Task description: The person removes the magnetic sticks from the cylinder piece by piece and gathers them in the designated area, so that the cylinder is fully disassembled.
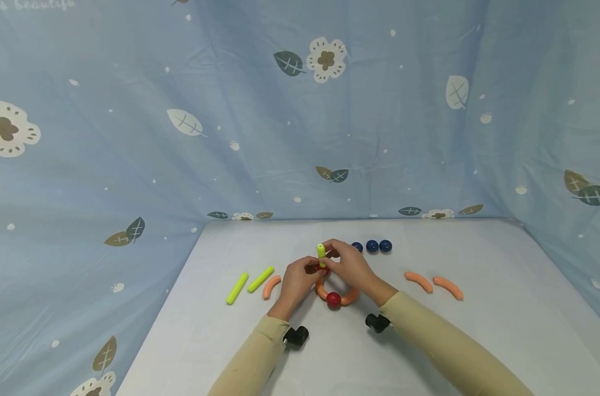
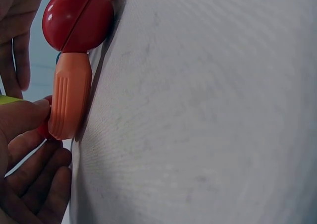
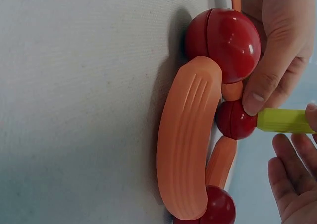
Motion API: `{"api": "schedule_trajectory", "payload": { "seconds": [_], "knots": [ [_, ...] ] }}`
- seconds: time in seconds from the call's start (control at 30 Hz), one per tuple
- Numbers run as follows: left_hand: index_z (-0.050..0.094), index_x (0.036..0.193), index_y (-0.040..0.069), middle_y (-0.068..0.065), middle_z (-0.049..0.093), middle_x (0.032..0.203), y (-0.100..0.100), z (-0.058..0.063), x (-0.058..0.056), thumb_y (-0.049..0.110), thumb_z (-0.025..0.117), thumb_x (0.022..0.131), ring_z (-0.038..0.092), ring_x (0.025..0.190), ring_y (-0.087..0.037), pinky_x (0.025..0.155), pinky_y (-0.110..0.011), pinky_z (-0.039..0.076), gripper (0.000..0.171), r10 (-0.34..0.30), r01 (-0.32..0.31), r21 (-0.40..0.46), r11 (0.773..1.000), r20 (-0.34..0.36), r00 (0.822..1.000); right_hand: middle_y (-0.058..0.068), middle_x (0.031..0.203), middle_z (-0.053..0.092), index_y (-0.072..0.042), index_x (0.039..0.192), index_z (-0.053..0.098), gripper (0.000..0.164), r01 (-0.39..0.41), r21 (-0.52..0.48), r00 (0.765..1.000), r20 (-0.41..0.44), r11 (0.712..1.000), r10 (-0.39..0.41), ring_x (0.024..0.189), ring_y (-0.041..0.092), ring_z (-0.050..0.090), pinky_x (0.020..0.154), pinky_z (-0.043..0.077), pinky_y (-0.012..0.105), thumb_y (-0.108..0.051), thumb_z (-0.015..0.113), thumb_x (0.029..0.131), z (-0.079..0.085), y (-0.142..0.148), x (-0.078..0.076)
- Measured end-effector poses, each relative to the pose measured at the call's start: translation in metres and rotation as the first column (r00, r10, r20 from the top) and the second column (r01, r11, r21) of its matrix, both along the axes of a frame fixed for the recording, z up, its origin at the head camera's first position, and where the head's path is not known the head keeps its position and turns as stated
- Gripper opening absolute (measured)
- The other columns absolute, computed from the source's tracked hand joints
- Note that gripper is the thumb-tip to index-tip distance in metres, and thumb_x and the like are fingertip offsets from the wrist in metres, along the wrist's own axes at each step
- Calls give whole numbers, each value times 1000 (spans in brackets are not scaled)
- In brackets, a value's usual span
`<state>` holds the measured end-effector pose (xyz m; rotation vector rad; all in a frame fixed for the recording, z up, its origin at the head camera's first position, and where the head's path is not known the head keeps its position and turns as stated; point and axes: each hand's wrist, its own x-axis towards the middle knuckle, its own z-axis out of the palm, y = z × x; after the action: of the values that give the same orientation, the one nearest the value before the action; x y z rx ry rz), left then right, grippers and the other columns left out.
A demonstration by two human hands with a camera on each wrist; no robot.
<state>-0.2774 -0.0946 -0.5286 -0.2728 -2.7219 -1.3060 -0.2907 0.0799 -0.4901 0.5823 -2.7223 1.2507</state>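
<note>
Clearly, what matters most is how the yellow stick (image 1: 321,254) lines up with the far red ball (image 3: 237,120): the stick stands nearly upright, its long axis pointing away from the surface (image 1: 502,341), and its lower end meets the top of that ball. The right wrist view shows the two touching, though whether the joint is firm cannot be told.

The right hand (image 1: 353,267) pinches the stick between thumb and fingers, coming in from the side of the right edge. The left hand (image 1: 296,280) comes from the side of the left edge and grips the ball, its thumb pressed on it. So the right hand is the nearer to the stick's upper part and the left to the ball; the stick rises between the two, with its top end showing above the fingers.

That ball belongs to a ring lying around the middle of the surface. An orange curved piece (image 1: 349,297) joins the near red ball (image 1: 333,300), which faces the near edge, and another red ball (image 3: 222,204) shows low in the right wrist view.

Toward the left edge lie two loose yellow sticks (image 1: 237,289), with a short orange curve (image 1: 271,287) beside them. Two more orange curves (image 1: 448,288) lie toward the right edge, and three blue balls (image 1: 372,246) sit near the far edge, the leftmost partly hidden by the right hand.
</note>
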Motion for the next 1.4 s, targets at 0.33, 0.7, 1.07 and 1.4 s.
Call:
{"api": "schedule_trajectory", "payload": {
  "seconds": [0.33,0.7,1.07,1.4],
  "knots": [
    [76,111,17,5,74,98,0,1,-1,22,78,90,69,93,-14,80,-32,57,21,1,0,-15,1000,14,1000,-2,108,72,-15,119,67,27,-6,14,1000,-19,1000,7,103,20,67,92,55,44,-21,75,94,-2,-1,-1],
    [76,111,17,6,74,98,-1,-1,-3,23,79,90,69,92,-13,78,-30,56,22,-10,10,-29,1000,12,1000,-2,107,73,-13,119,68,27,-36,-10,999,-38,999,35,102,19,68,93,55,47,-18,75,94,-2,1,1],
    [76,112,17,5,74,99,0,0,-4,22,79,90,68,92,-14,78,-31,57,23,-8,9,-32,999,23,1000,0,108,73,-12,120,67,27,-10,-5,999,-45,1000,10,103,20,68,93,55,47,-20,74,95,-4,2,-1],
    [76,109,15,3,73,98,0,2,-3,21,79,89,69,91,-15,77,-31,57,22,-7,7,-29,1000,22,1000,1,106,73,-11,119,67,25,-10,-19,998,-63,1000,9,101,21,70,93,55,48,-17,74,95,-6,2,0]
  ]
}}
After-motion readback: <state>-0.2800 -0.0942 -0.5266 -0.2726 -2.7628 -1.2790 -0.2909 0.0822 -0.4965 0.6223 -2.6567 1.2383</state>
